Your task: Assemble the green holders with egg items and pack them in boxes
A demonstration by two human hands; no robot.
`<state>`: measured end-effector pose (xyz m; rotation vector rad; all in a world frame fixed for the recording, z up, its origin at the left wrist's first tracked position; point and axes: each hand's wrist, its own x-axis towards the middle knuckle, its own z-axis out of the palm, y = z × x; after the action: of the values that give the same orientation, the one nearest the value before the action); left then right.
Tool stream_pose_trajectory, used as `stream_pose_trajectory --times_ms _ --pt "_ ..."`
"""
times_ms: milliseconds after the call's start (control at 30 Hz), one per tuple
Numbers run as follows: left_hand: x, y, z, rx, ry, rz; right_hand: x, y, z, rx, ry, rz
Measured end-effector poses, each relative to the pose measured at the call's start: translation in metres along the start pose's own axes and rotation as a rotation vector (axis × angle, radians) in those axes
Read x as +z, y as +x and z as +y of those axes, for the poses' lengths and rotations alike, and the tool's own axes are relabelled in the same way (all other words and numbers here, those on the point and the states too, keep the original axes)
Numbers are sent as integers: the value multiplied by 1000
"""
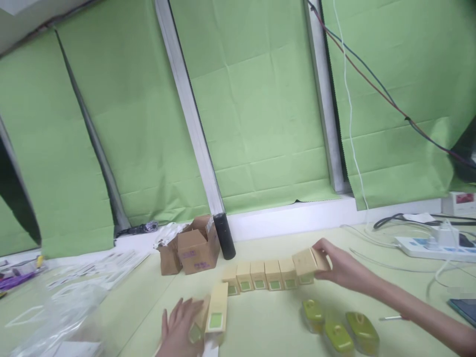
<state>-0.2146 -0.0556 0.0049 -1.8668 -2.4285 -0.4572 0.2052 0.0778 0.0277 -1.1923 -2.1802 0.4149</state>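
Observation:
My right hand point(336, 265) is closed on a small cardboard box point(320, 259) at the right end of a row of pale yellow boxes point(259, 276). Each box in that row has a green square on its near face, and the rightmost one point(305, 263) leans at an angle. Lower left, my left hand point(181, 325) has its fingers over another small box point(201, 317), slightly blurred; its thumb is hidden. Touching that box on the right is a longer yellow box point(217, 307). Several rounded green plastic items point(338, 337) with clear lower parts lie below my right forearm.
Behind the row stand an open brown carton point(197, 248) and a black cylinder point(224, 237). Clear plastic bags point(70, 322) lie at left. A white power strip point(427, 247) with cables is at right, near a dark flat device point(464, 310) and a thin tool point(390, 318).

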Motion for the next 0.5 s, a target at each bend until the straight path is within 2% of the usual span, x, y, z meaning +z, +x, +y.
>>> stream_pose_trajectory --times_ms 67,100,133,167,200,267,367,500 --pt "-6 -5 41 61 -151 165 10 -13 -20 -18 139 -46" --pt "-7 -9 66 116 -307 171 16 -19 -30 -11 209 -68" --pt "-6 -15 93 177 -494 122 20 -24 -39 -2 265 -89" --pt "-5 -20 118 225 -638 10 25 -29 -48 5 294 -101" --pt "-3 -25 140 247 -735 -35 28 -33 -55 3 295 -106" --pt "2 -31 173 339 -787 -166 36 -37 -65 -40 271 -103" --pt "9 -31 189 434 -772 -177 53 -40 -62 -175 207 -42" --pt "22 -27 183 483 -603 -131 77 -42 -41 -437 -38 153"
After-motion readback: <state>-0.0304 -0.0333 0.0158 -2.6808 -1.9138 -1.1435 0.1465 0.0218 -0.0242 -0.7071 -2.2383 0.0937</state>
